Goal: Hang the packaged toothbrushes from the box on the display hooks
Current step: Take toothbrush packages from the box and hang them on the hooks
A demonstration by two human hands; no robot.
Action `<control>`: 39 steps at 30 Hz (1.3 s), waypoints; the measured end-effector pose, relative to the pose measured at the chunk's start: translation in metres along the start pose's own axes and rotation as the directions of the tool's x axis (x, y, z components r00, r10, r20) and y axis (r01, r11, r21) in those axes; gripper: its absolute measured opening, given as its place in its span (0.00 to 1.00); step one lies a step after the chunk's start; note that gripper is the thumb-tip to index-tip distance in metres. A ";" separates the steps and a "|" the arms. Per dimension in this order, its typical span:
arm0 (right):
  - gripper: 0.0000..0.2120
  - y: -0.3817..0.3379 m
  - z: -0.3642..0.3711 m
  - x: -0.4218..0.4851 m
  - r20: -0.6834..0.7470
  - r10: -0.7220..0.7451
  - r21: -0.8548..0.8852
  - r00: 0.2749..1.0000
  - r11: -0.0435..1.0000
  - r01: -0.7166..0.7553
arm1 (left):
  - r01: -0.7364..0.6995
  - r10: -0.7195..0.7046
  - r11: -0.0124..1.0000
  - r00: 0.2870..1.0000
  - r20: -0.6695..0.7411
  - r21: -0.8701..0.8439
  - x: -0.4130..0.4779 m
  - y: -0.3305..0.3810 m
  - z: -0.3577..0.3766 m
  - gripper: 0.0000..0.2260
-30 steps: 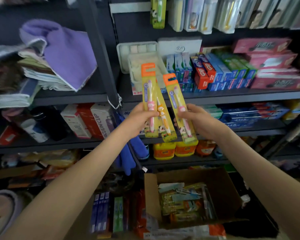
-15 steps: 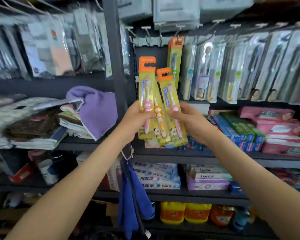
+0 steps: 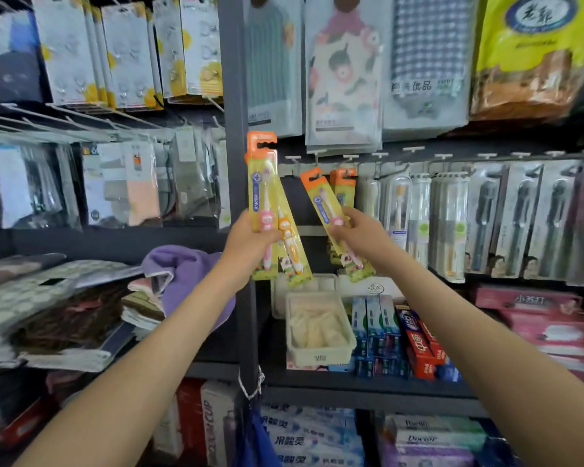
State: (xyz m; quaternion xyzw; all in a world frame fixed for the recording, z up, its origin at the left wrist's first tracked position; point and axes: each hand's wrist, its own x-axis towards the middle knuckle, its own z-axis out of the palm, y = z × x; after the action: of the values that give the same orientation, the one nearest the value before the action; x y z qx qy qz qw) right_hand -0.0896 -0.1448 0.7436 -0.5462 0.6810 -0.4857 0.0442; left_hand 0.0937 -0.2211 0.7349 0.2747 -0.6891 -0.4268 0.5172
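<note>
Head view: the left hand (image 3: 250, 244) grips what look like 2 yellow blister-packed toothbrushes with orange hang tabs (image 3: 266, 197), upright before the dark shelf post (image 3: 235, 96). The right hand (image 3: 359, 234) pinches 1 matching tilted pack (image 3: 324, 203) just beside a hanging pack (image 3: 345, 183) under the white display hooks (image 3: 350, 159).

Yellow toothbrush packs (image 3: 262, 197) (orange-topped).

A dark gap opens between the shelf upright (image 3: 237, 197) and the hung orange pack (image 3: 344, 183) (clear packs (image 3: 449, 224) crowd rightward).
</note>
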 end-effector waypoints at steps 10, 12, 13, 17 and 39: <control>0.10 -0.007 0.024 0.043 -0.097 0.080 -0.112 0.992 0.990 -0.091 | -0.031 0.031 0.999 1.000 -0.002 -0.037 0.024 -0.008 -0.019 0.14; 0.12 -0.003 0.032 0.055 -0.094 0.108 -0.098 0.990 0.988 -0.117 | -0.029 0.029 0.999 1.000 -0.005 -0.036 0.027 -0.012 -0.021 0.14; 0.14 -0.002 0.035 0.060 -0.085 0.125 -0.095 0.988 0.987 -0.133 | -0.028 0.028 0.999 1.000 -0.004 -0.034 0.028 -0.014 -0.021 0.13; 0.16 0.006 0.050 0.079 -0.048 0.186 -0.094 0.981 0.977 -0.190 | -0.022 0.023 1.000 0.999 0.032 -0.017 0.023 -0.022 -0.019 0.13; 0.12 0.027 0.044 -0.017 0.120 -0.097 0.490 0.988 0.872 0.026 | 0.018 -0.022 1.000 0.941 0.338 0.017 -0.019 -0.051 0.042 0.11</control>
State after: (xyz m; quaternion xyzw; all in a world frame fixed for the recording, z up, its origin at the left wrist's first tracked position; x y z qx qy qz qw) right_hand -0.0754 -0.1608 0.6937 -0.5715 0.5145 -0.6029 0.2125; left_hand 0.0562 -0.2178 0.6770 0.2080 -0.7676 -0.4682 0.3852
